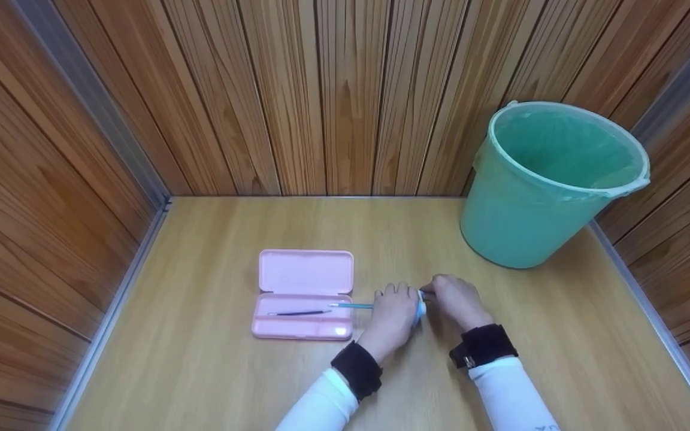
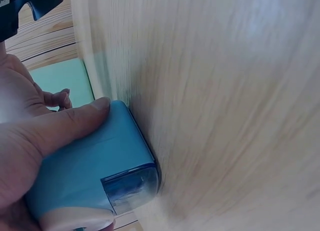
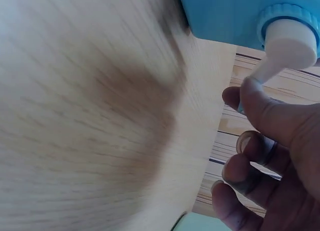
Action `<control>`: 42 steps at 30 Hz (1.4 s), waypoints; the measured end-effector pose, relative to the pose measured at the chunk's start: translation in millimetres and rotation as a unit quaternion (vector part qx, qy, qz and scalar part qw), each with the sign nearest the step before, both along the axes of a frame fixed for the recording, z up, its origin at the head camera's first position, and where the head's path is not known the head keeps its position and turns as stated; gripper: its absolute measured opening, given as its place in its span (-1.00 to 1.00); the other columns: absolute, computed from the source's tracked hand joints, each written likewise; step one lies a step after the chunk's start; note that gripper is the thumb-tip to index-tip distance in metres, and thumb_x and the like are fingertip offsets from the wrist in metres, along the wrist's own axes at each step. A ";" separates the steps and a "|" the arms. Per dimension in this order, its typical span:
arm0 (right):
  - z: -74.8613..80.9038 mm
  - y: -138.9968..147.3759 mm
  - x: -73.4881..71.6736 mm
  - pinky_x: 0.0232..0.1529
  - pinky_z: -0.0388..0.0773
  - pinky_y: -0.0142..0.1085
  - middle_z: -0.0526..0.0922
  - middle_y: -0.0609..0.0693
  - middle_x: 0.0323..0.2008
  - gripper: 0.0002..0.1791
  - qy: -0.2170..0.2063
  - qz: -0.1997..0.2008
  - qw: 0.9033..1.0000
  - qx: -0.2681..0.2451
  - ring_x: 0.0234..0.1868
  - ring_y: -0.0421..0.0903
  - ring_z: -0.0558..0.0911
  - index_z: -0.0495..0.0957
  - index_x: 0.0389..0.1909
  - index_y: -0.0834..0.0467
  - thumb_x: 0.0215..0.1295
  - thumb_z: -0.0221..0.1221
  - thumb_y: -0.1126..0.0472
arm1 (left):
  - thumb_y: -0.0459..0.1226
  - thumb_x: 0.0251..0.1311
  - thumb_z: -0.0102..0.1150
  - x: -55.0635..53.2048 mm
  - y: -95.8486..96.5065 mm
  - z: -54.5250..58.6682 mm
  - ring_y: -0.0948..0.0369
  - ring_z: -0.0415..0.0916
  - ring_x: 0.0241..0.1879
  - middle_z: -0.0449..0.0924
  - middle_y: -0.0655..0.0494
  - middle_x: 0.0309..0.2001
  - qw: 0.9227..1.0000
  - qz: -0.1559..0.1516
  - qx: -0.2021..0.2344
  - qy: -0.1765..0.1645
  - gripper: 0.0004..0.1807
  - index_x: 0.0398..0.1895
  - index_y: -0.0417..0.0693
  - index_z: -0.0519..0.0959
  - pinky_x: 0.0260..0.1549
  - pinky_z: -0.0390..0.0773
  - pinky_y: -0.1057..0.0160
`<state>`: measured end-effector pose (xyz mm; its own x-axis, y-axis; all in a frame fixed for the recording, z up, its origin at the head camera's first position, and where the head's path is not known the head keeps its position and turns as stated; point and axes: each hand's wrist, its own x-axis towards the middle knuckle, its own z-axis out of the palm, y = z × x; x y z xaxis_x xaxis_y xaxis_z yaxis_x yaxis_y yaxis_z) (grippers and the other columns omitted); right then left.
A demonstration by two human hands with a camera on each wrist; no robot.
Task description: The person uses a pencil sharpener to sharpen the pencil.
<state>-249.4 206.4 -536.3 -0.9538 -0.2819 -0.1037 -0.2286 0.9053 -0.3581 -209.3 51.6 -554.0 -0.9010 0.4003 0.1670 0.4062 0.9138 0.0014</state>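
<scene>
My left hand [image 1: 393, 314] grips a blue pencil sharpener [image 2: 95, 156], its thumb laid along the body beside a clear window. From the sharpener's left side a light-blue pencil [image 1: 351, 306] sticks out, reaching over the pink pencil case [image 1: 306, 272]. On the sharpener's right side is a white crank [image 3: 290, 43], whose handle end my right hand [image 1: 456, 299] pinches between thumb and index finger; the other fingers are loosely curled. The pencil's tip is hidden. Inside the opened case lie a dark, thin pencil-like stick [image 1: 300, 313] and a small white piece [image 1: 340, 330].
A green bin [image 1: 524, 221] with a liner stands at the back right of the wooden table [image 1: 201, 371]. Wood-panelled walls [image 1: 345, 96] enclose the back and both sides.
</scene>
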 end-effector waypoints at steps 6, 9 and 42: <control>-4.9 -2.3 1.4 -0.09 0.67 -0.03 0.77 0.12 -0.23 -0.74 0.020 0.022 0.999 0.021 -0.17 0.11 0.74 0.77 -0.06 0.22 0.31 0.25 0.46 | -0.18 0.25 0.33 0.6 1.6 0.7 0.08 0.58 -0.16 0.63 0.05 -0.12 1.000 0.008 -0.004 -0.009 -0.67 0.03 -0.07 0.58 -0.25 0.61 0.10; -8.8 -2.8 2.9 -0.14 0.69 -0.04 0.77 0.12 -0.27 -0.73 0.031 0.031 0.999 0.027 -0.23 0.10 0.74 0.78 -0.10 0.21 0.29 0.23 0.49 | -0.20 0.26 0.33 0.0 2.1 0.3 0.07 0.58 -0.16 0.63 0.04 -0.11 1.000 0.008 0.003 -0.015 -0.69 0.02 -0.07 0.58 -0.23 0.61 0.09; -21.4 -6.6 52.9 -0.45 0.49 -0.22 0.55 -0.13 -0.57 -0.82 0.069 0.038 0.997 -0.016 -0.53 -0.17 0.44 0.67 -0.48 0.13 0.16 0.30 0.48 | -0.25 0.11 0.41 0.1 7.3 1.1 0.11 0.52 -0.25 0.59 0.07 -0.21 0.999 0.034 -0.004 -0.017 -0.69 -0.08 -0.05 0.59 -0.33 0.54 0.19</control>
